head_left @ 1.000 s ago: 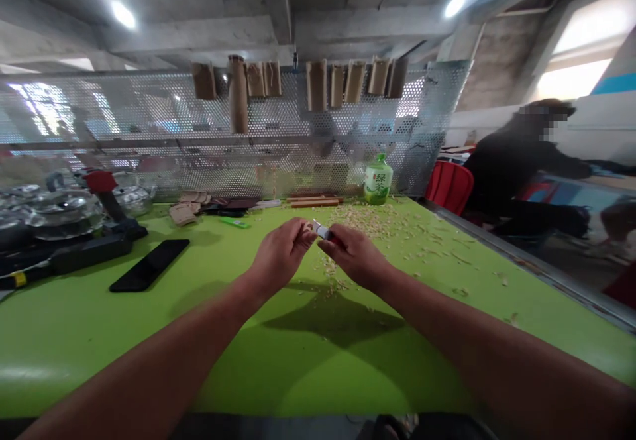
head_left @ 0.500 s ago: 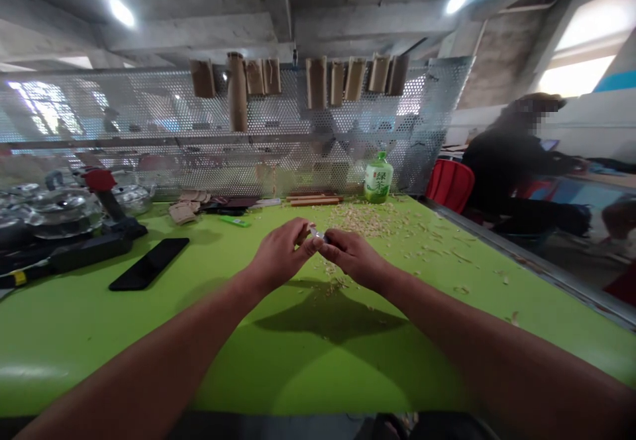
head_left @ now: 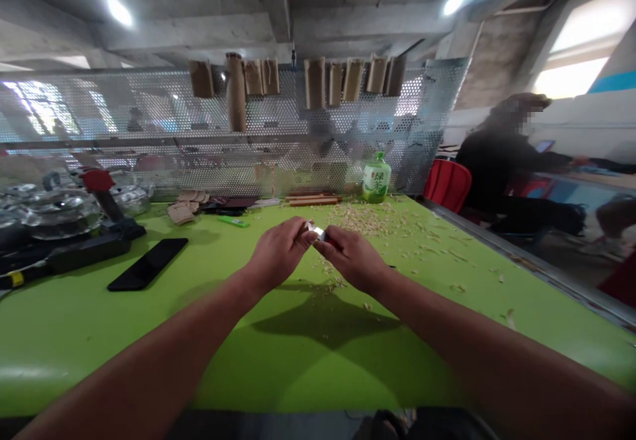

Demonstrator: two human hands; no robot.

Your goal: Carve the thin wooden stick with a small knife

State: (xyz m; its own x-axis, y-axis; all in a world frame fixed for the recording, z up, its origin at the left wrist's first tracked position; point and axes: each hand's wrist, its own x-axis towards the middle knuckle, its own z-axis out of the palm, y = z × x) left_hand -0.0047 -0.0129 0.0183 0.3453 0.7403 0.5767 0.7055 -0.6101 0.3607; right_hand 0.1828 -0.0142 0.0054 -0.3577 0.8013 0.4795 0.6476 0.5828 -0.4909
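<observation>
My left hand (head_left: 281, 248) is closed on a small pale piece of wood (head_left: 311, 224), mostly hidden by the fingers. My right hand (head_left: 352, 254) is wrapped round the handle of a knife, whose short shiny blade (head_left: 318, 232) points left and meets the piece at my left fingertips. Whether the blade is cutting into the wood I cannot tell. Both hands are raised over the green table (head_left: 278, 367), fingertips almost touching. Pale wood shavings (head_left: 360, 218) lie below and behind them.
A black phone (head_left: 149, 264) lies at left, near a dark tool with a red end (head_left: 97, 180) and glass pots (head_left: 62, 211). At the back are a green cutter (head_left: 233, 221), wooden strips (head_left: 313, 200) and a green tea bottle (head_left: 376, 178). A person (head_left: 501, 155) sits at right.
My right hand has turned slightly, and the blade's flat side now catches more light. My left fingers stay closed in nearly the same place. The whole view has shifted slightly.
</observation>
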